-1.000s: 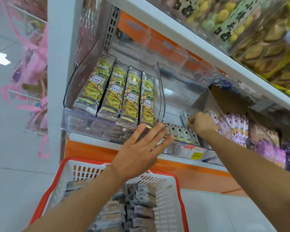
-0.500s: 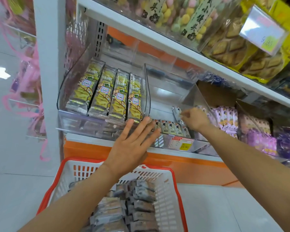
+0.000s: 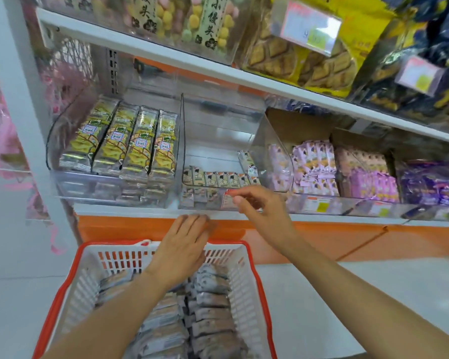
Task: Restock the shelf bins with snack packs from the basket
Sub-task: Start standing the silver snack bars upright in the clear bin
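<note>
A red-rimmed white basket below me holds several grey-brown snack packs. On the shelf, a clear middle bin has one low row of small brown-and-white packs along its front. My left hand hovers flat and empty above the basket's far rim, fingers together. Just in front of that bin's front wall is my right hand, fingers loosely curled and holding nothing.
The clear bin on the left is full of yellow-and-silver packs. Pink and purple packs fill the bins to the right. An upper shelf overhangs with bagged snacks. An orange base panel runs under the shelf.
Both hands have pulled back from the middle bin toward me. The left has dropped to the basket rim; the right has come out of the bin, leaving a pack inside.
</note>
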Demonstrator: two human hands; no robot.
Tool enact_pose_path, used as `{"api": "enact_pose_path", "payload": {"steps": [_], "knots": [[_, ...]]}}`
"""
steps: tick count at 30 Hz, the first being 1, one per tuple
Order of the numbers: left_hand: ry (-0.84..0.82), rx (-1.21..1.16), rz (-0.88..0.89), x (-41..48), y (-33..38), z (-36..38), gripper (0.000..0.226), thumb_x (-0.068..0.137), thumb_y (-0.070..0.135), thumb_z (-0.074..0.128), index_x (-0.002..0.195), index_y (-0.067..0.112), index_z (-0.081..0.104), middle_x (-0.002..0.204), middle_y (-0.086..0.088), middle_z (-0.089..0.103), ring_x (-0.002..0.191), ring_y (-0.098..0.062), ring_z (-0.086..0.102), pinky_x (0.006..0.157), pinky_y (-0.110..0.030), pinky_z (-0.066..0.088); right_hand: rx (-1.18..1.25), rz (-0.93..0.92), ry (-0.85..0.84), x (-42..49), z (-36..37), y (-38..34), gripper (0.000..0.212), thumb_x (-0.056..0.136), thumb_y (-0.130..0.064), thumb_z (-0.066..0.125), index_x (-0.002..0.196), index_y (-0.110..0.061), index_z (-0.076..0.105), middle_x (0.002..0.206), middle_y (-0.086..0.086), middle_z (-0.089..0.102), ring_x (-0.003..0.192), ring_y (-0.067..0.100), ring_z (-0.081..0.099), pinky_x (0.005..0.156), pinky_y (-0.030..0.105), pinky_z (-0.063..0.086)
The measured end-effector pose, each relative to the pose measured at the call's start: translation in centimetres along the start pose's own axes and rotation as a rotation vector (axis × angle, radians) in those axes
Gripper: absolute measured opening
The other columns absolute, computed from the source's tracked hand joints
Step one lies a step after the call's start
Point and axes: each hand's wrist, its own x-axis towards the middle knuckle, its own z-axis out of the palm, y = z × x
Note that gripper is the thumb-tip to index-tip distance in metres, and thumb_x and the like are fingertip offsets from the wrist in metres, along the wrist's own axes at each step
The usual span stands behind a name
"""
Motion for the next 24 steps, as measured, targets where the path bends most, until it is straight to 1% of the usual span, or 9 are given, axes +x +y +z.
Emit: {"api": "enact_pose_path", "payload": {"steps": [4,6,8,11,14,17,20,22,24], "knots": [[-0.224,-0.006,-0.068,-1.4,-0.1,2.3,0.074,0.058,0.025,0.083,0.126,0.006,0.061,0.124,-0.018,0.058,0.117,-0.037,0.05,0.098,-0.045,0.033,0.089,-0.013,-0.09,-4.9,2.9,1.6,0.014,0.095,-0.018,0.062,0.102,-0.015,0.073,0.091,-0.008,0.068,0.078,0.007,0.062,0.067,0.016,0.047],[-0.349,0.003,-0.114,-2.3,-0.4,3.7,0.077,0.058,0.028,0.083,0.128,0.007,0.061,0.128,-0.017,0.059,0.121,-0.037,0.052,0.1,-0.046,0.034,0.078,0.042,-0.16,-6.9,4.7,3.5,0.016,0.094,-0.022,0.062,0.105,-0.017,0.072,0.09,-0.007,0.066,0.074,0.008,0.06,0.067,0.013,0.045],[-0.444,0.023,-0.188,-3.0,-0.4,4.4,0.08,0.067,0.035,0.079,0.137,0.008,0.053,0.137,-0.018,0.055,0.131,-0.037,0.046,0.108,-0.049,0.034,0.019,0.115,-0.216,-8.6,6.5,6.0,0.017,0.094,-0.023,0.062,0.108,-0.018,0.071,0.093,-0.005,0.066,0.074,0.009,0.059,0.07,0.014,0.045],[-0.542,0.037,-0.261,-3.8,-0.5,5.4,0.081,0.095,0.046,0.049,0.156,0.008,0.012,0.162,-0.014,0.015,0.15,-0.03,0.01,0.121,-0.046,0.006,-0.068,0.28,-0.321,-10.5,9.1,9.6,0.023,0.094,-0.021,0.06,0.116,-0.019,0.067,0.102,-0.001,0.063,0.077,0.009,0.058,0.076,0.024,0.051],[-0.66,0.079,-0.279,-3.9,-0.5,5.8,0.075,0.102,0.041,0.035,0.155,0.01,-0.008,0.164,-0.009,-0.007,0.151,-0.027,-0.006,0.122,-0.043,-0.003,-0.14,0.402,-0.415,-11.7,11.2,12.4,0.032,0.094,-0.025,0.06,0.126,-0.021,0.06,0.125,-0.002,0.058,0.092,0.013,0.061,0.087,0.026,0.051],[-0.6,0.061,-0.304,-4.8,-0.7,7.1,0.078,0.098,0.032,0.046,0.156,0.007,0.001,0.164,-0.013,0.006,0.151,-0.03,0.004,0.122,-0.046,0.002,-0.213,0.466,-0.483,-12.4,13.4,14.7,0.041,0.094,-0.025,0.059,0.135,-0.019,0.052,0.148,-0.001,0.042,0.125,0.016,0.05,0.104,0.029,0.043],[-0.55,0.069,-0.293,-5.4,-0.9,8.3,0.087,0.074,0.023,0.077,0.148,0.002,0.036,0.15,-0.018,0.042,0.139,-0.036,0.039,0.119,-0.05,0.016,-0.231,0.475,-0.511,-12.9,15.2,15.9,0.05,0.094,-0.024,0.06,0.141,-0.019,0.045,0.149,0.002,0.04,0.136,0.02,0.039,0.112,0.031,0.034],[-0.517,0.076,-0.278,-5.8,-1.2,9.1,0.091,0.061,0.02,0.085,0.141,0.0,0.047,0.141,-0.02,0.052,0.13,-0.039,0.049,0.117,-0.05,0.009,-0.258,0.477,-0.51,-13.1,16.2,16.5,0.053,0.093,-0.024,0.062,0.142,-0.018,0.043,0.147,0.002,0.043,0.136,0.022,0.038,0.114,0.033,0.032],[-0.528,0.096,-0.284,-6.0,-1.3,9.2,0.095,0.065,0.025,0.083,0.146,0.002,0.04,0.146,-0.019,0.047,0.135,-0.038,0.044,0.117,-0.048,0.001,-0.298,0.479,-0.499,-13.0,16.8,17.1,0.054,0.092,-0.024,0.064,0.142,-0.018,0.043,0.147,0.003,0.042,0.137,0.023,0.035,0.116,0.033,0.029]]}}
